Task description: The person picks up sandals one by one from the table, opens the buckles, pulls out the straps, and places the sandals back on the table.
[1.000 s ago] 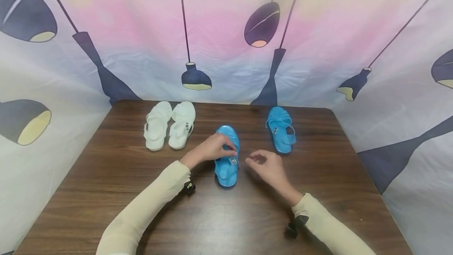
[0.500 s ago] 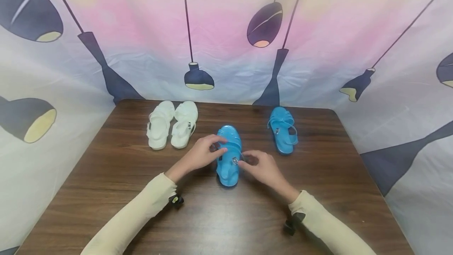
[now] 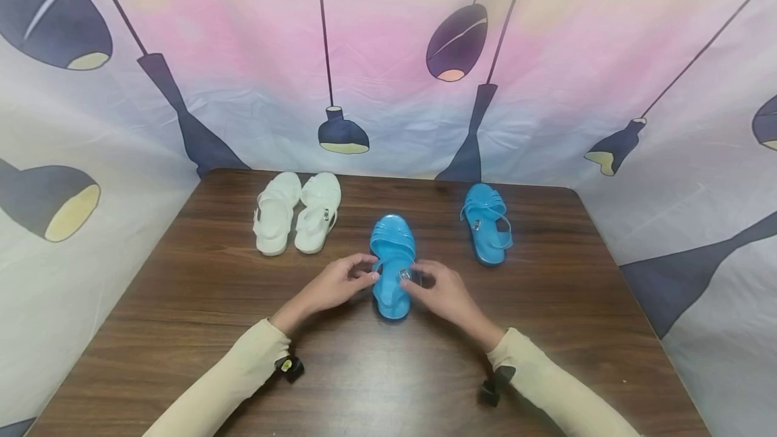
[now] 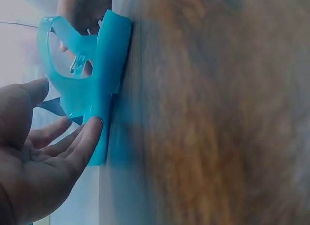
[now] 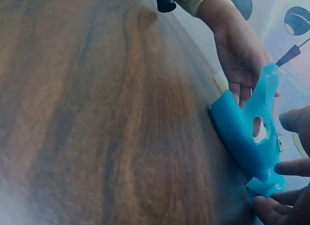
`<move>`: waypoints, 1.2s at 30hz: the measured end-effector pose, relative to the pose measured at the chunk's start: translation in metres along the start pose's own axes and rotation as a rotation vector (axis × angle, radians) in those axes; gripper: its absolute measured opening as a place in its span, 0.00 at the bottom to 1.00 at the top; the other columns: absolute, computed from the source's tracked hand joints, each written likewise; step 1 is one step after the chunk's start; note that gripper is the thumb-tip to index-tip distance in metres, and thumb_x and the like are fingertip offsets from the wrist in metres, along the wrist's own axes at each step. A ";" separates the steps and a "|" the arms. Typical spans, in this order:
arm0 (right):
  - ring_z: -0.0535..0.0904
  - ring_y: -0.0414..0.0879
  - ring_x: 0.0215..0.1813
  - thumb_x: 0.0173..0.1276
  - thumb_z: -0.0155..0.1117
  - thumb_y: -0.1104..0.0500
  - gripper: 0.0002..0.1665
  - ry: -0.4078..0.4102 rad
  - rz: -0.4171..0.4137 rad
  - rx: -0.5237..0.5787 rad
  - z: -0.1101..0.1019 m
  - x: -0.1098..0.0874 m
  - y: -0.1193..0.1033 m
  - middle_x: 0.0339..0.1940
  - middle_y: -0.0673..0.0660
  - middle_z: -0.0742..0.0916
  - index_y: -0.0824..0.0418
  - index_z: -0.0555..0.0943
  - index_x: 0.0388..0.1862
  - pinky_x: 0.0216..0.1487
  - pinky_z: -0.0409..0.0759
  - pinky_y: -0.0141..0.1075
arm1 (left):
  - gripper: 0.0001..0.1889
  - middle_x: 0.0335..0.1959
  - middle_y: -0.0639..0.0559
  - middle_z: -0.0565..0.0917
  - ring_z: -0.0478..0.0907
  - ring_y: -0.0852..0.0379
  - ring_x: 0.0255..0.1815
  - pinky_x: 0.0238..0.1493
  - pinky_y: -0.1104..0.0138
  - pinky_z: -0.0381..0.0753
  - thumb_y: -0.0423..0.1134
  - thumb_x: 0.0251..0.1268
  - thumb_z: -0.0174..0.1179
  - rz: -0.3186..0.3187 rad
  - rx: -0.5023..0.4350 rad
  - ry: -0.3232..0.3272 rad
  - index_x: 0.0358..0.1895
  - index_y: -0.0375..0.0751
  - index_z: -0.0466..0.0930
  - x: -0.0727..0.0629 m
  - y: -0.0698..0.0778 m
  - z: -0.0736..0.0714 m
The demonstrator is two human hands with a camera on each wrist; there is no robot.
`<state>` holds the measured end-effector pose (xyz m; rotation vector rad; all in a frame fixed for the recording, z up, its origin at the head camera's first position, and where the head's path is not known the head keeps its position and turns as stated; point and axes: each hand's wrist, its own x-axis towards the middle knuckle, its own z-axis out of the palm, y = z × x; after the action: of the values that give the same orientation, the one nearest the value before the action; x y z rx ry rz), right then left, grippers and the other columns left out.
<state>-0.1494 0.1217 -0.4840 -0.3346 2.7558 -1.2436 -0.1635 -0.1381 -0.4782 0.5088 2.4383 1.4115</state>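
Note:
A blue sandal [image 3: 393,241] lies on the table between my two hands, its toe away from me and its silver buckle [image 3: 405,275] on the right side. My left hand [image 3: 337,283] is at its left side. The left wrist view shows fingers [image 4: 86,145] nearly straight against the sandal, with the thumb apart from them. On the other side, my right hand [image 3: 446,292] has its thumb close to the buckle. In the right wrist view, its thumb and fingers [image 5: 294,167] are spread around the strap side and do not close on it.
A second blue sandal [image 3: 487,224] lies at the back right. Two white sandals, a left one [image 3: 274,221] and a right one [image 3: 317,214], stand side by side at the back left. The brown wooden table [image 3: 212,302] ends at a patterned cloth backdrop [image 3: 267,52].
My left hand has drawn back from over the sandal to its left side. My right hand has moved left up to the buckle side. The sandals have stayed in place.

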 end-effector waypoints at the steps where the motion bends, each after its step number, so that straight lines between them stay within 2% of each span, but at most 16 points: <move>1: 0.75 0.57 0.71 0.66 0.70 0.36 0.33 -0.009 0.002 0.004 0.000 0.000 0.000 0.67 0.59 0.82 0.54 0.85 0.61 0.69 0.72 0.58 | 0.28 0.63 0.41 0.81 0.83 0.49 0.57 0.51 0.60 0.86 0.51 0.76 0.60 -0.003 -0.002 -0.004 0.70 0.37 0.72 0.000 0.000 0.001; 6: 0.74 0.57 0.72 0.67 0.69 0.36 0.33 -0.030 -0.004 0.006 0.003 0.001 0.000 0.67 0.59 0.82 0.56 0.84 0.61 0.70 0.71 0.58 | 0.26 0.59 0.40 0.83 0.84 0.49 0.56 0.51 0.62 0.86 0.49 0.77 0.59 -0.016 -0.021 -0.027 0.67 0.34 0.75 0.002 -0.002 0.006; 11: 0.73 0.58 0.72 0.67 0.69 0.35 0.34 -0.058 0.012 -0.009 0.006 0.003 0.001 0.68 0.61 0.81 0.57 0.84 0.61 0.71 0.70 0.59 | 0.24 0.57 0.37 0.84 0.85 0.47 0.56 0.52 0.61 0.86 0.47 0.79 0.57 -0.025 -0.145 -0.071 0.64 0.30 0.75 0.005 -0.004 0.012; 17: 0.76 0.56 0.70 0.67 0.70 0.38 0.31 -0.071 -0.004 0.013 0.008 0.005 0.004 0.65 0.58 0.84 0.56 0.85 0.60 0.70 0.72 0.56 | 0.20 0.53 0.40 0.87 0.85 0.48 0.54 0.53 0.61 0.85 0.43 0.78 0.58 -0.010 -0.182 -0.065 0.61 0.30 0.78 0.005 -0.004 0.014; 22: 0.77 0.54 0.69 0.65 0.74 0.43 0.27 -0.029 -0.011 0.101 0.009 0.005 0.007 0.64 0.57 0.84 0.56 0.87 0.58 0.69 0.73 0.55 | 0.19 0.51 0.41 0.88 0.85 0.50 0.55 0.55 0.60 0.84 0.43 0.77 0.59 0.031 -0.139 -0.047 0.58 0.30 0.80 0.004 0.000 0.016; 23: 0.77 0.54 0.70 0.65 0.75 0.43 0.27 -0.022 -0.008 0.121 0.008 0.004 0.007 0.65 0.57 0.84 0.56 0.87 0.58 0.70 0.73 0.56 | 0.18 0.50 0.40 0.88 0.85 0.49 0.54 0.55 0.59 0.84 0.42 0.77 0.59 0.033 -0.135 -0.041 0.57 0.29 0.80 0.002 0.006 0.015; 29: 0.74 0.56 0.72 0.63 0.76 0.44 0.29 -0.005 0.059 0.257 0.004 0.001 0.004 0.68 0.57 0.82 0.56 0.86 0.60 0.70 0.72 0.57 | 0.18 0.50 0.40 0.88 0.85 0.49 0.53 0.52 0.60 0.84 0.42 0.77 0.59 0.012 -0.137 -0.008 0.57 0.29 0.79 0.000 0.013 0.019; 30: 0.74 0.56 0.72 0.63 0.77 0.44 0.29 -0.004 0.072 0.278 0.004 0.000 0.003 0.68 0.56 0.82 0.56 0.86 0.60 0.70 0.72 0.56 | 0.19 0.51 0.40 0.88 0.85 0.50 0.53 0.51 0.61 0.84 0.44 0.77 0.60 0.009 -0.139 -0.004 0.57 0.30 0.79 0.001 0.010 0.020; 36: 0.76 0.56 0.70 0.63 0.77 0.45 0.30 -0.001 0.104 0.371 -0.001 -0.001 0.003 0.68 0.56 0.82 0.56 0.85 0.61 0.65 0.78 0.52 | 0.20 0.50 0.43 0.89 0.87 0.52 0.51 0.51 0.61 0.85 0.46 0.75 0.61 -0.009 -0.167 0.035 0.58 0.33 0.80 0.002 0.018 0.020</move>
<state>-0.1493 0.1251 -0.4856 -0.1546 2.4326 -1.6781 -0.1545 -0.1132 -0.4723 0.4376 2.3187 1.6151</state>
